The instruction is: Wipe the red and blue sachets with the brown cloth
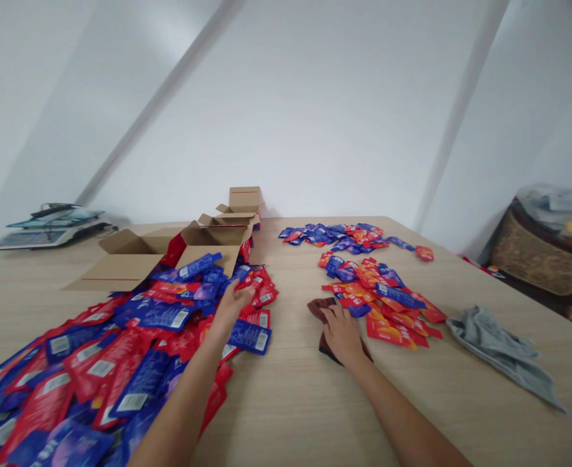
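Head view: left hand (237,298), fingers extended, over pouches (162,316); right hand (342,332) palm-down on brown cloth (318,307), grip unclear, inside tabletop's (286,402) right edge.

Left pouch heap (113,370): blue and red, white labels (133,402). Right pouch pile (393,305): orange-red, some blue. Left cloth (329,349): dark brown; right cloth (497,347): grey. Open carton (157,245): tan inside, red line (111,279) on flap (113,267). Table (290,405): pale wood grain
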Tool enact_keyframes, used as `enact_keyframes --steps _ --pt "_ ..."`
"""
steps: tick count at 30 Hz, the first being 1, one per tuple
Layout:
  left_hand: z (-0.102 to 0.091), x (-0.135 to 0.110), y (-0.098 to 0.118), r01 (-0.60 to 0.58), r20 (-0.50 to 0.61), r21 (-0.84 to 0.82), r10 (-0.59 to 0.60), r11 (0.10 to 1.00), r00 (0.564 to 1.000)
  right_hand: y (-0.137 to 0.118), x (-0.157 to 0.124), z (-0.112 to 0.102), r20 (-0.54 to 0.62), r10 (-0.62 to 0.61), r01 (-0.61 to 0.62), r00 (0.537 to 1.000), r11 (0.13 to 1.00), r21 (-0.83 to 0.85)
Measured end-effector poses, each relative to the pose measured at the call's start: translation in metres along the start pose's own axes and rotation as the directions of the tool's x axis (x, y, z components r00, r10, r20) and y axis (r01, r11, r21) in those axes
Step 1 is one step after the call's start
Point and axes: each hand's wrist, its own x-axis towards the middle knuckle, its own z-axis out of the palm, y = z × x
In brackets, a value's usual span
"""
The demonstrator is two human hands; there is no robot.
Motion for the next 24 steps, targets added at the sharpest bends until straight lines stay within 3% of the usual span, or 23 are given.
enact_keyframes --steps 1,3,5,7,8,11,15,19,22,24 --pt "0.000 -0.007 -0.009 0.019 0.167 0.169 -0.048 0.985 0.985 0.000 0.000 0.000 -0.001 -0.003 0.003 1.000 1.000 0.006" --pt "-0.002 -0.021 -0.023 -0.109 0.439 0.502 -0.145 0.858 0.887 0.001 0.000 0.000 -0.001 -0.006 0.006 1.000 1.000 0.013" --pt "-0.006 -0.031 -0.031 -0.307 0.536 0.701 -0.191 0.644 0.823 0.001 0.000 0.000 0.003 -0.004 0.004 1.000 1.000 0.015" --pt "-0.009 -0.037 -0.034 -0.420 0.544 0.778 -0.168 0.467 0.822 0.002 0.001 0.000 0.010 -0.003 0.002 1.000 1.000 0.017" --pt "-0.009 -0.038 -0.034 -0.453 0.550 0.786 -0.140 0.420 0.824 0.002 0.001 -0.001 0.013 -0.002 0.001 1.000 1.000 0.019" --pt "-0.007 -0.037 -0.033 -0.518 0.579 0.778 -0.086 0.356 0.810 0.001 0.001 -0.002 0.026 -0.001 0.001 1.000 1.000 0.030" --pt "-0.002 -0.033 -0.028 -0.522 0.556 0.798 -0.035 0.301 0.831 0.000 0.000 -0.005 0.030 0.007 -0.008 1.000 0.999 0.033" --pt "-0.014 -0.019 0.006 -0.478 0.479 0.849 0.053 0.226 0.876 -0.001 0.000 -0.008 0.040 0.021 -0.022 0.999 0.999 0.026" --pt "-0.030 0.010 0.046 -0.435 0.380 0.885 0.282 0.167 0.881 -0.002 0.000 -0.009 0.045 0.023 -0.024 0.999 0.999 0.021" --pt "-0.032 0.033 0.065 -0.355 0.240 0.919 0.471 0.172 0.849 -0.002 0.000 -0.010 0.040 0.020 -0.021 0.999 0.999 0.038"
